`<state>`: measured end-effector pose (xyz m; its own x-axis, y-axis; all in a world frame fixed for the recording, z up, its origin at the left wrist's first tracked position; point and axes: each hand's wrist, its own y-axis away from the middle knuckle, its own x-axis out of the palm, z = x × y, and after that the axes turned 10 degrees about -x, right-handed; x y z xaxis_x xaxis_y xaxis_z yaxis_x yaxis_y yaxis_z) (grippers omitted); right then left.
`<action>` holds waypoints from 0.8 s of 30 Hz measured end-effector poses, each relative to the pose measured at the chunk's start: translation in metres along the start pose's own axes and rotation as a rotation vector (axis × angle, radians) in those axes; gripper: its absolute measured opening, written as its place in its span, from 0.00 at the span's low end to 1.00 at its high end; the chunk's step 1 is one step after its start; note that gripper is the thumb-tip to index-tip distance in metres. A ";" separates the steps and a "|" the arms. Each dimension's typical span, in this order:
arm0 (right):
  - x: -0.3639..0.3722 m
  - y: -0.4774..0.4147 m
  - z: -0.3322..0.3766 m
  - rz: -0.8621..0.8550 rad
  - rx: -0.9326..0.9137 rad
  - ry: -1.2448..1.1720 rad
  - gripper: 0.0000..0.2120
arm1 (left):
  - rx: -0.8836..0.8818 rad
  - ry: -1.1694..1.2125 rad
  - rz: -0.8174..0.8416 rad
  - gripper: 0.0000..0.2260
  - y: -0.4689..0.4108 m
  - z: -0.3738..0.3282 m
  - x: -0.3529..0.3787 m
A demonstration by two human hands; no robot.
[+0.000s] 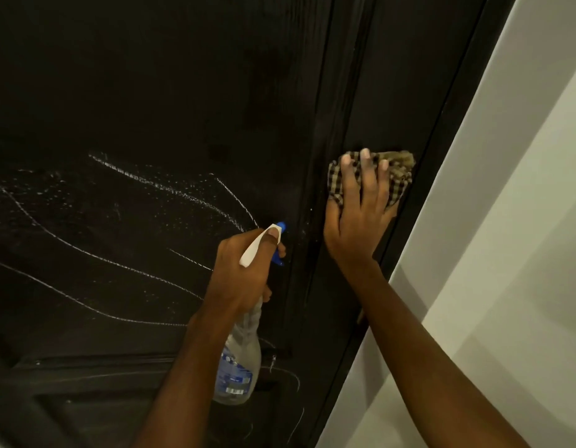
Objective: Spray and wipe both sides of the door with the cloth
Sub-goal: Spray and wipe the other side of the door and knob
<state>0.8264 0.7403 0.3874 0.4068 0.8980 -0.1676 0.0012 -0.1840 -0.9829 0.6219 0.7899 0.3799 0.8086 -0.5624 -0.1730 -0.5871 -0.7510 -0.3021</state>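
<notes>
one door (151,92), one checked cloth (399,176), one spray bottle (238,367), two hands: left hand (244,270), right hand (357,218)

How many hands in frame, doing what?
2. Left hand grips the spray bottle at centre; right hand presses the checked cloth flat on the door, near its right edge.

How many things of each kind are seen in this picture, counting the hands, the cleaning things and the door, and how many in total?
Hands: 2 (left hand, right hand)
Spray bottle: 1
Checked cloth: 1
Door: 1
Total: 5
</notes>
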 end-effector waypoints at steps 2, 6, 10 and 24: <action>0.000 0.032 0.000 0.103 -0.143 -0.004 0.26 | -0.039 0.002 0.005 0.18 0.001 0.003 0.000; -0.007 0.090 -0.007 0.304 -0.298 -0.075 0.22 | -0.063 -0.029 0.007 0.17 0.003 0.008 0.001; -0.013 0.069 -0.015 0.313 -0.371 -0.099 0.23 | -0.072 -0.007 0.016 0.18 0.005 0.011 -0.005; -0.008 0.102 -0.004 0.257 -0.336 -0.157 0.27 | -0.016 -0.044 0.033 0.18 0.009 -0.005 -0.020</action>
<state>0.8267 0.7125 0.2889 0.2891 0.8513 -0.4378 0.2251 -0.5050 -0.8333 0.6005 0.7928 0.3849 0.7893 -0.5716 -0.2242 -0.6139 -0.7378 -0.2805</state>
